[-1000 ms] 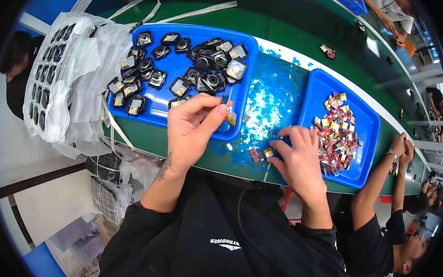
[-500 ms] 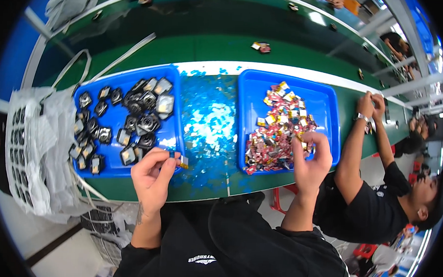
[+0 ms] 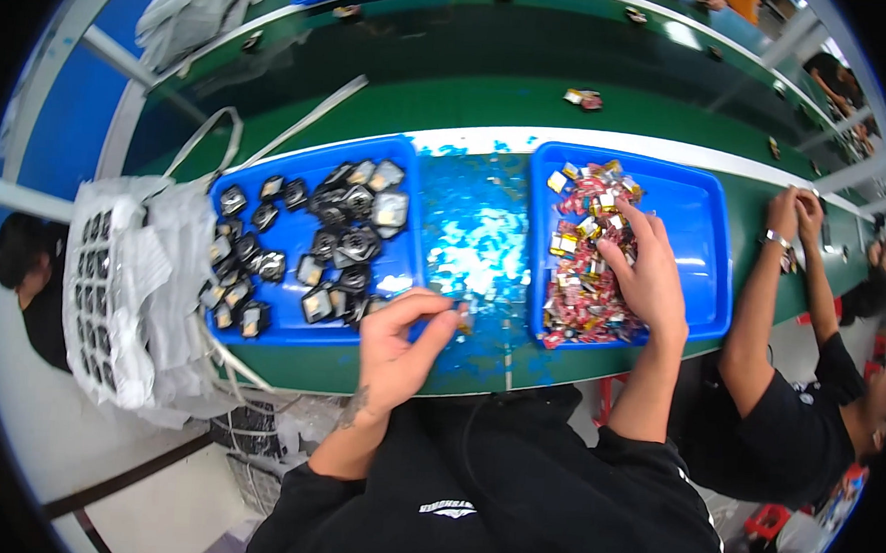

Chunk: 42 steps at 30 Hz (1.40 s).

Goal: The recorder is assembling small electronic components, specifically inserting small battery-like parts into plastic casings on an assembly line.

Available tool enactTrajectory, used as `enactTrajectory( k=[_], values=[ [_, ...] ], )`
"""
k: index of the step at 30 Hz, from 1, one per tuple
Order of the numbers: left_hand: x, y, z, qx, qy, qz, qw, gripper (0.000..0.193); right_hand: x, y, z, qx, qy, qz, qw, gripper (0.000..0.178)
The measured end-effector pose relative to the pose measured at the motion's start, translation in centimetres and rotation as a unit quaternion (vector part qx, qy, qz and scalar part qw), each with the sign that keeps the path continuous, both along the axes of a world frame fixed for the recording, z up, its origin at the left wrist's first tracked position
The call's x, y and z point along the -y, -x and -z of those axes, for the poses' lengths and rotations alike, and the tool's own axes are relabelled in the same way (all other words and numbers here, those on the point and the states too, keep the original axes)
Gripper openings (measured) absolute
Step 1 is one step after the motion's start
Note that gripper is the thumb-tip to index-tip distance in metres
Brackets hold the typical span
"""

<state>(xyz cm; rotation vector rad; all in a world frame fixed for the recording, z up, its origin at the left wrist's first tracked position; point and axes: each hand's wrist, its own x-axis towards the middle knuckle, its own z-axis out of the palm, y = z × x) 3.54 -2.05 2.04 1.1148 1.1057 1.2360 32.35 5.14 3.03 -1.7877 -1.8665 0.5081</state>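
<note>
Left hand (image 3: 397,346): thumb and index fingertips pressed together, pinching a small piece (image 3: 463,325), blurred, held just off the near right corner of the left tray (image 3: 414,215). Right hand (image 3: 651,282): index finger and thumb spread apart, over the pile of parts (image 3: 587,309) in the right tray (image 3: 692,262); whether the tips touch the pile cannot be told. Left tray, blue: dark watch cases (image 3: 357,242), some with pale rectangular faces, loosely heaped. Right tray, blue: parts in red, white and yellow, massed along its left side. Between trays: blue film scraps (image 3: 472,253), scattered over the green bench (image 3: 448,375). Far left: a white wrapped stack (image 3: 146,306), beside the left tray. Right: a co-worker's hands (image 3: 795,215), close together.
</note>
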Motion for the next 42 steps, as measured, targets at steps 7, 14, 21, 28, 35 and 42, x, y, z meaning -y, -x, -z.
enactTrajectory(
  k=[7,14,21,28,35,42],
  values=[
    [0.1,-0.8,-0.1,0.047,0.017,0.056,0.997,0.008,1.3,4.5,-4.1,-0.099,-0.158,-0.068,0.98,0.031],
    [-0.1,-0.3,-1.2,-0.071,-0.024,0.078,0.994,0.008,3.8,10.3,-1.9,-0.416,0.141,-0.16,0.884,0.005],
    [0.3,-0.2,-0.9,-0.156,-0.03,0.032,0.987,0.01,4.3,12.5,-1.1,-0.169,-0.166,-0.194,0.952,0.016],
    [-0.1,0.6,0.0,0.036,0.069,-0.005,0.997,0.015,3.7,11.7,-0.4,-0.051,-0.144,-0.161,0.975,0.016],
    [-0.8,0.2,-0.1,0.142,0.121,0.129,0.974,0.018,3.4,11.3,-0.1,-0.383,0.033,-0.196,0.902,0.017],
    [-7.1,4.2,-0.7,-0.614,-0.157,-0.134,0.762,0.027,4.1,10.0,0.7,-0.582,0.036,-0.163,0.796,0.014]
  ],
)
